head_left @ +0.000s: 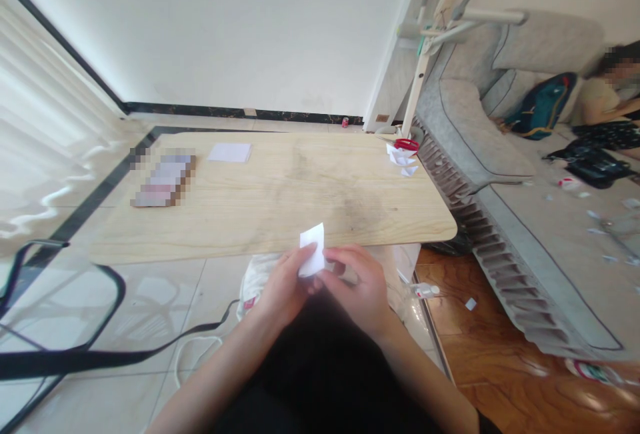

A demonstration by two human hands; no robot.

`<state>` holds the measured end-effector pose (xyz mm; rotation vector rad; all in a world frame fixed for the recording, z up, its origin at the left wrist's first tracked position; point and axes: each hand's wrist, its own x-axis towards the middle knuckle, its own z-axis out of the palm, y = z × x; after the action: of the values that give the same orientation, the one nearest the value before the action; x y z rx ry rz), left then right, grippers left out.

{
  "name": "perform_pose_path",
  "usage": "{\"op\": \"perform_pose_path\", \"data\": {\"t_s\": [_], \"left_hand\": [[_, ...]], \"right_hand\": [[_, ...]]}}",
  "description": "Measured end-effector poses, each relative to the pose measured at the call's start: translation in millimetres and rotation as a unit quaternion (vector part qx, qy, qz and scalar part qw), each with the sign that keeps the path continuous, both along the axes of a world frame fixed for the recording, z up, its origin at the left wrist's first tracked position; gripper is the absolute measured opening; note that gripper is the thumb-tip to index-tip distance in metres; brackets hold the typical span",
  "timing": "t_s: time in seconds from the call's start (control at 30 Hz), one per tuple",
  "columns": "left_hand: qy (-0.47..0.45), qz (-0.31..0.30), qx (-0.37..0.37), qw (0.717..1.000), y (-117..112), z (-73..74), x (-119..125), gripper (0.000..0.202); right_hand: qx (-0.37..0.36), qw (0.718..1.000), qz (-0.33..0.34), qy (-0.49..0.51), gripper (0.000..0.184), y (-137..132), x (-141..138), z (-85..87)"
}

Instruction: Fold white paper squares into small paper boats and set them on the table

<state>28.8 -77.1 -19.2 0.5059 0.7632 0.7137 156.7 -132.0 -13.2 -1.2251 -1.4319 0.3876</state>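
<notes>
A small white piece of paper (pixel 312 257), roughly rectangular, is held up just in front of the table's near edge. My left hand (pixel 290 281) is closed on its left side, with the thumb lying across the face of the sheet. At the lower right edge, my right hand (pixel 360 287) pinches the same paper between thumb and fingers. Some fingertips are hidden behind the sheet. Several folded white paper pieces (pixel 401 157) lie at the table's far right corner beside red-handled scissors (pixel 407 145). A stack of white paper (pixel 230 153) rests at the back left.
The wooden table (pixel 270 207) stretches across in front of me, with a blurred-out flat object (pixel 165 181) at its left. To the right stands a grey sofa (pixel 505 147) with a backpack (pixel 543 107) and a seated person (pixel 605 97). A plastic bottle (pixel 425 291) lies below the table.
</notes>
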Motion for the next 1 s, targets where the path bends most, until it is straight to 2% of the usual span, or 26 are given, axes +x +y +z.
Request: {"op": "perform_pose_path", "data": {"t_s": [0.3, 0.57, 0.77, 1.0], "left_hand": [[0.009, 0.015, 0.018, 1.0, -1.3, -2.0, 0.7, 0.026], [0.029, -0.011, 0.038, 0.999, -2.4, -0.3, 0.1, 0.03], [-0.002, -0.02, 0.04, 0.999, -2.9, 1.2, -1.0, 0.025], [-0.01, -0.028, 0.037, 0.999, -3.1, -1.1, -2.0, 0.026]], "right_hand": [[0.0, 1.0, 0.004, -0.005, 0.026, -0.6, -0.1, -3.1], [-0.008, 1.0, -0.018, 0.003, 0.021, -0.8, 3.1, -3.1], [0.003, 1.0, -0.002, 0.017, 0.027, -0.8, 3.3, -1.7], [-0.009, 0.999, 0.012, 0.05, 0.023, -1.5, 2.8, -3.7]]}}
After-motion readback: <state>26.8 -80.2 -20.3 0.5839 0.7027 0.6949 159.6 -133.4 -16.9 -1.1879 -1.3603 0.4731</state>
